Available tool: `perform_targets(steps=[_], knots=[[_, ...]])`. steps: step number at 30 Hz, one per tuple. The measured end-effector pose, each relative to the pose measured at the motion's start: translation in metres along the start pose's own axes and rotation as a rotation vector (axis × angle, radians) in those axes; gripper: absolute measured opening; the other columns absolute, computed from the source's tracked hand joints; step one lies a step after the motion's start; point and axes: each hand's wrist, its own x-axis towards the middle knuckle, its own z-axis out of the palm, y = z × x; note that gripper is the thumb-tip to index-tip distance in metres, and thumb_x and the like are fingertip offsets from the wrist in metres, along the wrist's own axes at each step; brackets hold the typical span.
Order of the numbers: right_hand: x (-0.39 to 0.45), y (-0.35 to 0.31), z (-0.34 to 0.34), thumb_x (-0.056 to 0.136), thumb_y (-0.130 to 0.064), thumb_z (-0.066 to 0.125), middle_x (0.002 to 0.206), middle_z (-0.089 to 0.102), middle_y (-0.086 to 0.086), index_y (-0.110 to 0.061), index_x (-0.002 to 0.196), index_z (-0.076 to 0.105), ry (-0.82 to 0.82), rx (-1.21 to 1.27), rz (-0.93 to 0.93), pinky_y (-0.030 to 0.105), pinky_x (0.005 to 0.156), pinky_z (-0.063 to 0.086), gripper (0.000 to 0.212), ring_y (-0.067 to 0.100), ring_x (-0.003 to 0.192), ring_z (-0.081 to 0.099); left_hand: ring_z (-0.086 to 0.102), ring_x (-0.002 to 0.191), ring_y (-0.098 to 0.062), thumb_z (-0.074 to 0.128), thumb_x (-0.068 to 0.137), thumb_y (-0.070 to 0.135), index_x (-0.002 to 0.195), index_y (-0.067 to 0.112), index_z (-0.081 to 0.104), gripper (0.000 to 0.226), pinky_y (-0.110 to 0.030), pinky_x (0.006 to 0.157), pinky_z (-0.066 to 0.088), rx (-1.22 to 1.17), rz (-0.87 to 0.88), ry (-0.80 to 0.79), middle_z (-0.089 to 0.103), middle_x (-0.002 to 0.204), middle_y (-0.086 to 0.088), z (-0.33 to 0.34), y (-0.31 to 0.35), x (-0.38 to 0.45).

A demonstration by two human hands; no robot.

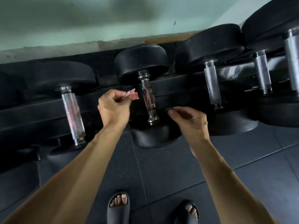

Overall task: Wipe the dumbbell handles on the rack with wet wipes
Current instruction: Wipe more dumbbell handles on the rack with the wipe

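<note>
A black dumbbell with a smooth chrome handle (148,99) lies across the black rack (179,88) in the middle of the view. My left hand (113,107) pinches a small crumpled pinkish wet wipe (131,95) just left of that handle, apart from it. My right hand (189,120) hovers at the handle's lower right, near the rack rail, with fingers loosely curled and nothing visible in them. A knurled handle (72,110) lies to the left, and another knurled handle (212,85) to the right.
More dumbbells (262,73) fill the rack to the right, with large black heads. A pale green wall (80,21) rises behind the rack. Dark rubber floor tiles (161,167) lie below, with my feet in dark slippers (119,206) at the bottom.
</note>
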Motion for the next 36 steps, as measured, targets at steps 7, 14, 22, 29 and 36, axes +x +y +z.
perform_targets(steps=[7,14,22,29,36], knots=[[-0.015,0.024,0.017,0.088,-0.041,0.07,0.106,0.065,-0.021,-0.033,0.101,0.069,0.033,-0.022,0.059,0.008,0.086,0.042,0.015,-0.013,0.099,0.055,0.072,0.069,-0.014,0.078,0.078,-0.006,0.068,0.012,0.065,0.025,-0.024,0.068,0.059,-0.489,-0.328,0.063,0.073,0.074,-0.007,0.044,0.008,0.042],[-0.013,0.028,0.024,0.086,-0.033,0.073,0.101,0.069,-0.016,-0.03,0.092,0.071,0.069,0.072,0.037,0.003,0.076,0.043,0.007,-0.011,0.095,0.059,0.072,0.1,-0.018,0.059,0.085,-0.016,0.103,0.007,0.073,0.032,-0.03,0.086,0.058,-0.48,-0.255,-0.33,0.075,0.105,-0.008,0.031,-0.017,0.034],[-0.013,0.033,0.03,0.085,-0.035,0.072,0.1,0.068,-0.016,-0.029,0.092,0.071,0.096,0.104,0.014,0.003,0.075,0.043,0.009,-0.009,0.095,0.06,0.074,0.089,-0.017,0.071,0.08,-0.011,0.09,0.012,0.075,0.025,-0.03,0.083,0.059,-0.216,-0.122,-0.385,0.077,0.091,-0.004,0.028,-0.029,0.04],[-0.014,0.032,0.03,0.086,-0.033,0.072,0.099,0.068,-0.017,-0.034,0.087,0.068,0.103,0.086,-0.008,0.009,0.081,0.045,0.004,-0.006,0.096,0.061,0.074,0.087,-0.019,0.06,0.084,-0.019,0.086,0.004,0.07,0.025,-0.03,0.079,0.06,-0.392,-0.233,-0.275,0.075,0.091,-0.011,0.04,-0.01,0.055],[-0.015,0.033,0.031,0.088,-0.033,0.071,0.1,0.067,-0.018,-0.033,0.089,0.068,0.117,0.083,0.001,0.019,0.086,0.046,0.004,-0.003,0.097,0.061,0.073,0.074,-0.015,0.068,0.08,-0.015,0.085,0.006,0.07,0.022,-0.02,0.067,0.057,-0.077,-0.232,-0.44,0.075,0.08,-0.005,0.025,-0.027,0.038]])
